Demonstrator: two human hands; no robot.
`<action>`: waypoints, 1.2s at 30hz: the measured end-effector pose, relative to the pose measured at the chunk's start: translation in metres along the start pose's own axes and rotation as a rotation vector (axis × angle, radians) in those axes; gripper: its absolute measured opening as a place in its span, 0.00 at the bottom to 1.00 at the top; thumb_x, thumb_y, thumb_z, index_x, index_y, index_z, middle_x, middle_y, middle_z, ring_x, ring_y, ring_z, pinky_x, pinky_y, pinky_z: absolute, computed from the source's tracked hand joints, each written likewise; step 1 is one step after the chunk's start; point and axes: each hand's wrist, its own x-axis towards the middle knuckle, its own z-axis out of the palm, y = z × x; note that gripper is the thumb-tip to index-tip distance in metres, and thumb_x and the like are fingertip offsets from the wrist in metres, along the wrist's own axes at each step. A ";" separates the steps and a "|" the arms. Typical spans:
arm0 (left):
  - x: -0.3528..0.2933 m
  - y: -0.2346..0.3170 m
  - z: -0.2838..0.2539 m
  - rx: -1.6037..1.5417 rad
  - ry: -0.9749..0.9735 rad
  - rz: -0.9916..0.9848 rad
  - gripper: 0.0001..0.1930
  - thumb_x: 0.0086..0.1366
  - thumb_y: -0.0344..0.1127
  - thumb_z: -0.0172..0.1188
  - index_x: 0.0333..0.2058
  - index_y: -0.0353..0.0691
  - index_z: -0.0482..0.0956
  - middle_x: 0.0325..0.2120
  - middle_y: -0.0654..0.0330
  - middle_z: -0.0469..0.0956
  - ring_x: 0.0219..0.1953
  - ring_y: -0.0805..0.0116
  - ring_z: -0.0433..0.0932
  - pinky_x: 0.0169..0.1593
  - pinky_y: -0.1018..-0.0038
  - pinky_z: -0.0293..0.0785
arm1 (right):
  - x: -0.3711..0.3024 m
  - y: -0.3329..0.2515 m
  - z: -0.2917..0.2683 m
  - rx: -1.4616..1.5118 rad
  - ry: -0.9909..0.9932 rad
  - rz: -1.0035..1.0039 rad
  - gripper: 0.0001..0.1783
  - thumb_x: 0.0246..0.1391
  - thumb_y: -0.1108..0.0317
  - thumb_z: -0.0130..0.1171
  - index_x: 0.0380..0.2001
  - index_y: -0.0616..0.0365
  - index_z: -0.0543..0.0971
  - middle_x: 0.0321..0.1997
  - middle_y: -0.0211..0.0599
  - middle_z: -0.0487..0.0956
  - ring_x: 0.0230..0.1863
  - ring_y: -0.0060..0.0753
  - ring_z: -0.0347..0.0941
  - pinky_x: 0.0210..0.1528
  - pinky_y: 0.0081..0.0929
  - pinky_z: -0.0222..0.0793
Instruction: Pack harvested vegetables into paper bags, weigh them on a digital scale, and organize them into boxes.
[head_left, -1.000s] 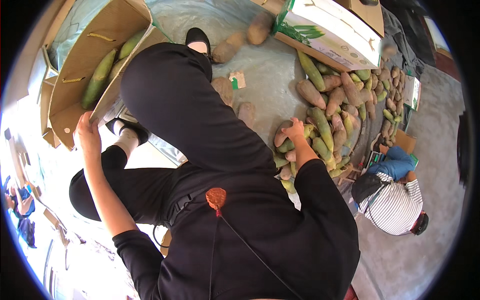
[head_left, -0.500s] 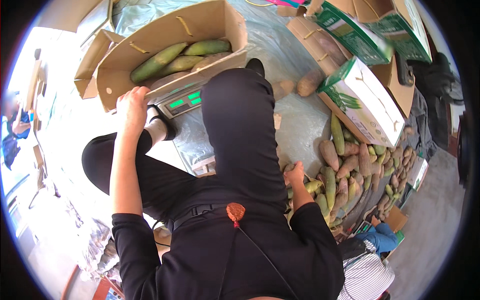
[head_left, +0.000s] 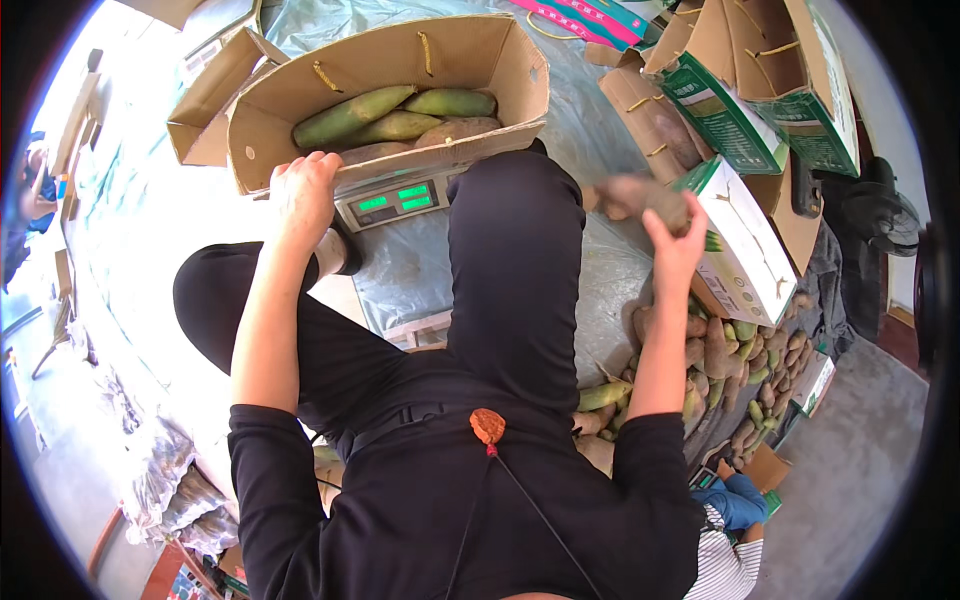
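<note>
My left hand point(head_left: 305, 195) is closed over the near rim of an open brown carton point(head_left: 480, 150), its fingers curled on the edge. Inside lie several long green radishes point(head_left: 355, 115) and some brownish ones. Under the carton stands a digital scale point(head_left: 395, 203) with lit green displays. To the right of my knee, my right hand point(head_left: 677, 240) grips a muddy brown radish point(head_left: 667, 207), blurred by motion. Just beyond it, other brownish radishes on the plastic sheet are partly hidden and smeared. A white and green carton point(head_left: 745, 245) stands close to the right hand.
A large heap of green and brown radishes point(head_left: 720, 350) spreads along the right. Several green cartons point(head_left: 725, 115) stand open at the far right, beside a dark fan point(head_left: 880, 210). Another person in a striped top point(head_left: 725, 560) is at lower right. Plastic sheeting point(head_left: 615, 290) covers the floor.
My right hand has risen from the heap beside my thigh to the far right, carrying a radish. The left hand stays on the carton's rim. The whole view has shifted slightly.
</note>
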 end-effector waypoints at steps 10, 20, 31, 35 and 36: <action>0.005 0.001 0.000 -0.011 0.000 0.011 0.09 0.52 0.25 0.55 0.33 0.42 0.77 0.31 0.57 0.77 0.40 0.56 0.76 0.44 0.61 0.68 | 0.055 -0.143 0.118 0.401 -0.312 -0.368 0.34 0.39 0.77 0.70 0.51 0.61 0.67 0.50 0.38 0.70 0.49 0.29 0.69 0.49 0.27 0.70; 0.009 -0.005 0.001 -0.039 -0.061 0.030 0.12 0.53 0.25 0.57 0.38 0.41 0.76 0.35 0.56 0.77 0.41 0.56 0.76 0.45 0.61 0.69 | 0.053 -0.053 0.081 -0.195 -0.222 -0.255 0.26 0.47 0.62 0.64 0.50 0.56 0.73 0.50 0.38 0.73 0.54 0.39 0.70 0.51 0.33 0.68; 0.006 -0.011 0.008 -0.027 -0.041 0.018 0.12 0.55 0.27 0.57 0.40 0.40 0.75 0.37 0.54 0.77 0.41 0.52 0.76 0.45 0.62 0.70 | -0.159 0.191 -0.108 -0.908 -0.542 0.555 0.25 0.41 0.61 0.67 0.45 0.55 0.75 0.48 0.52 0.73 0.51 0.51 0.70 0.52 0.39 0.67; 0.006 -0.016 0.016 -0.042 -0.012 0.033 0.13 0.54 0.27 0.58 0.41 0.41 0.75 0.37 0.53 0.77 0.41 0.52 0.76 0.45 0.63 0.70 | -0.242 0.233 -0.149 -0.777 -0.360 0.869 0.29 0.39 0.60 0.67 0.47 0.57 0.75 0.49 0.54 0.75 0.50 0.50 0.72 0.52 0.35 0.67; 0.005 -0.018 0.016 -0.033 -0.010 0.028 0.13 0.54 0.27 0.58 0.41 0.41 0.75 0.37 0.53 0.77 0.41 0.52 0.76 0.45 0.63 0.70 | -0.261 0.238 -0.156 -0.723 -0.218 0.923 0.30 0.39 0.60 0.67 0.47 0.60 0.75 0.49 0.54 0.76 0.48 0.51 0.73 0.51 0.34 0.68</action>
